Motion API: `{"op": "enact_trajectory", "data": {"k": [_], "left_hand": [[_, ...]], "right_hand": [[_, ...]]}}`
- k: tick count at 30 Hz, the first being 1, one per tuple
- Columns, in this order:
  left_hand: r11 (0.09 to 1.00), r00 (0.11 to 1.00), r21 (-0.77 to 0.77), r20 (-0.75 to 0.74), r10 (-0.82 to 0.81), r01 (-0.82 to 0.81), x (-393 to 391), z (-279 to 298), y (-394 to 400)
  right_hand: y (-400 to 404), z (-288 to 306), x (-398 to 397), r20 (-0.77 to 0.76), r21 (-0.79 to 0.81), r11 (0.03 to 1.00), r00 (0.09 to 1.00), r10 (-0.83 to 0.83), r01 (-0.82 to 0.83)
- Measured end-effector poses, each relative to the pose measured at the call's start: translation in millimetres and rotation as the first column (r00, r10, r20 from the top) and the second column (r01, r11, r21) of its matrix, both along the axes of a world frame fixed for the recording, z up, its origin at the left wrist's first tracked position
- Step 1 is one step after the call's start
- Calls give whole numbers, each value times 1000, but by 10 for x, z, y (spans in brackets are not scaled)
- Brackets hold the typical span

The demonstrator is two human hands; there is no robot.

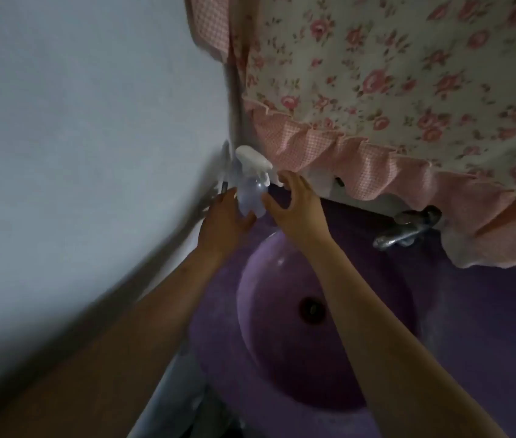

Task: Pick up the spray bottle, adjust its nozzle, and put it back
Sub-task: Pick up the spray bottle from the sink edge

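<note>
A clear spray bottle point(252, 192) with a white trigger head stands at the far left corner of the purple sink counter, against the wall. My left hand point(226, 221) wraps the bottle's lower body from the left. Just right of the bottle, my right hand point(294, 202) has its fingers spread, with the thumb near the bottle's side and the fingertips near the nozzle end. Whether the right fingers touch the nozzle is too blurred to tell.
A purple basin point(386, 317) with a dark drain lies below my arms. A metal tap point(405, 229) sits at the right. A floral pink-frilled cloth point(392, 90) hangs over the counter's back. A pale wall point(76, 137) fills the left.
</note>
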State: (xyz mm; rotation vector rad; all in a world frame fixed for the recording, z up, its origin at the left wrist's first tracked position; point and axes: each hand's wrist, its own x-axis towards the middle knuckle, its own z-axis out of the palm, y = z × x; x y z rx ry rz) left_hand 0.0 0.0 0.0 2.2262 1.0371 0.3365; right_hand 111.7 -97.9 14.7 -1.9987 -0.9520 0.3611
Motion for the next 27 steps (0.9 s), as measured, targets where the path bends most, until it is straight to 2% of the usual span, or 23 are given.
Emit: {"op": "enact_trajectory", "data": {"k": [7,11,14,18,24,27], "left_hand": [[988,986,-140,142,85,-65,254,-268,212],[993,975,-107,207,77,-56,493,-248,294],[989,977,-119,183,110,-89,581,-263,403],[984,961,-120,229,153,-128,657,-355,507],[991,960,-3,250,130,-134,658,-346,511],[986,946,70,300,121,-148,651,-187,488]], "right_hand": [[240,-318,153,-76,40,996,994,-77,81],[189,-479,159,-90,24,995,992,-90,93],[103,-553,142,-104,30,992,988,-118,122],[2,-664,132,-153,1,988,976,-155,157],[-19,-761,100,-196,-61,988,969,-153,143],[30,-738,61,-184,-36,993,976,-119,114]]}}
